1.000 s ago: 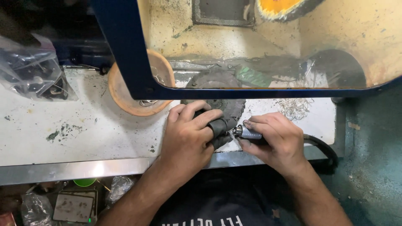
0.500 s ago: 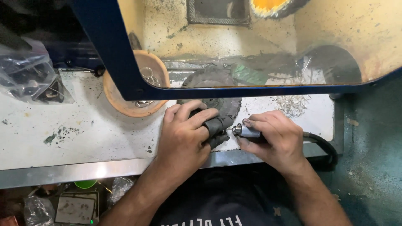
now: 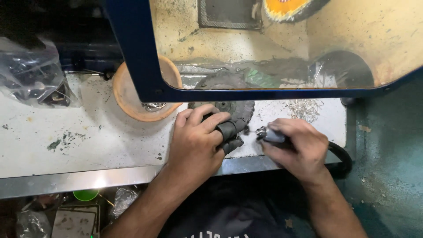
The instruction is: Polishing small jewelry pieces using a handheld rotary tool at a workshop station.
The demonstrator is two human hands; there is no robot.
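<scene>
My left hand [image 3: 196,141] rests on the white bench top, its thumb and forefinger wrapped in dark finger guards and pinched on a small workpiece [image 3: 244,131] too tiny to make out. Held like a pen in my right hand [image 3: 297,145] is a rotary handpiece [image 3: 269,134]; its metal tip points left and sits almost at the workpiece. A black flexible hose [image 3: 341,156] runs from the handpiece off the bench's right side. Both hands work just in front of a grey, dusty buffing wheel [image 3: 227,99].
An orange bowl [image 3: 128,99] holding small metal rings stands left of the wheel. A blue-framed clear shield [image 3: 145,75] hangs over the back of the bench. A plastic bag of parts [image 3: 33,79] lies far left. Metal shavings [image 3: 304,108] lie at the right. The bench's steel edge [image 3: 88,178] runs along the front.
Both hands stay on the same spot of the bench. The handpiece tip has drawn a little closer to the pinched workpiece.
</scene>
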